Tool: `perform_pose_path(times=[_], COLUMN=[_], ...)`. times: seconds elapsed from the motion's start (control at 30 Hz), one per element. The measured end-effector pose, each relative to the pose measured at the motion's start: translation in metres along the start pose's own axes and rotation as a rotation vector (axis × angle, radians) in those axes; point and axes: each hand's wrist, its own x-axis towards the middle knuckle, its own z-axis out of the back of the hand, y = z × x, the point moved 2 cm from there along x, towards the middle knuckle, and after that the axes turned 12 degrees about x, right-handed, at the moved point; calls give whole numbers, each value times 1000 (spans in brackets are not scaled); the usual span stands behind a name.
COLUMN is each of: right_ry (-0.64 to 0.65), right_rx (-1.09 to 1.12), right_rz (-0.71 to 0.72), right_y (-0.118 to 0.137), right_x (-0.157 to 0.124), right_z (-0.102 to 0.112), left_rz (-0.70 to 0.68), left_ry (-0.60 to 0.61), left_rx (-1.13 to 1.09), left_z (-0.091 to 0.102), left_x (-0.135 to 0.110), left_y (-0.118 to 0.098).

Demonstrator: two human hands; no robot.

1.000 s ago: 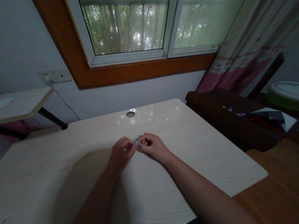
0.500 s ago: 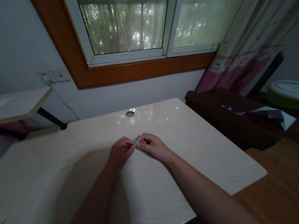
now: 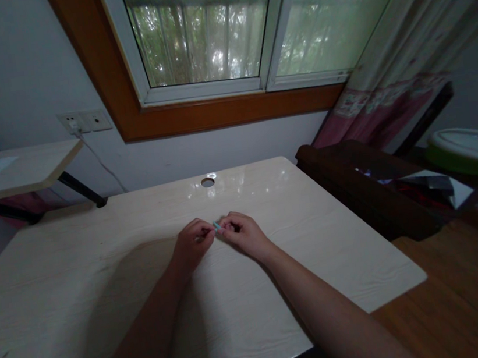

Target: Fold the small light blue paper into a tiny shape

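Note:
Just above the pale wood-grain desk (image 3: 256, 306), a small teal object (image 3: 217, 226) shows between my fingertips; it is too small to name. My right hand (image 3: 242, 231) pinches it between thumb and forefinger. From the other side, my left hand (image 3: 193, 241) is closed in a pinch, its thumb and fingertip meeting at the lower left end of the teal piece. Whatever sits inside the left pinch is hidden by the fingertips. Both hands nearly touch each other.
Behind the hands, the desk has a round cable hole (image 3: 208, 182). A raised shelf (image 3: 22, 172) on black legs stands at the left. Right of the desk is a dark wooden piece of furniture (image 3: 354, 187) with papers and a green tub (image 3: 468, 151).
The hands have stayed almost in place. The teal piece has shifted very slightly between the fingertips.

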Motion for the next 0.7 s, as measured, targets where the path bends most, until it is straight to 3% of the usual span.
perform_pose_path(times=[0.7], right_ry=[48], right_rx=[26], right_rz=[-19], right_y=[-3], right_x=[2], right_z=[2], left_rz=[-55], left_ry=[53], left_rx=[31], left_z=[0], left_x=[1], left_y=[-5])
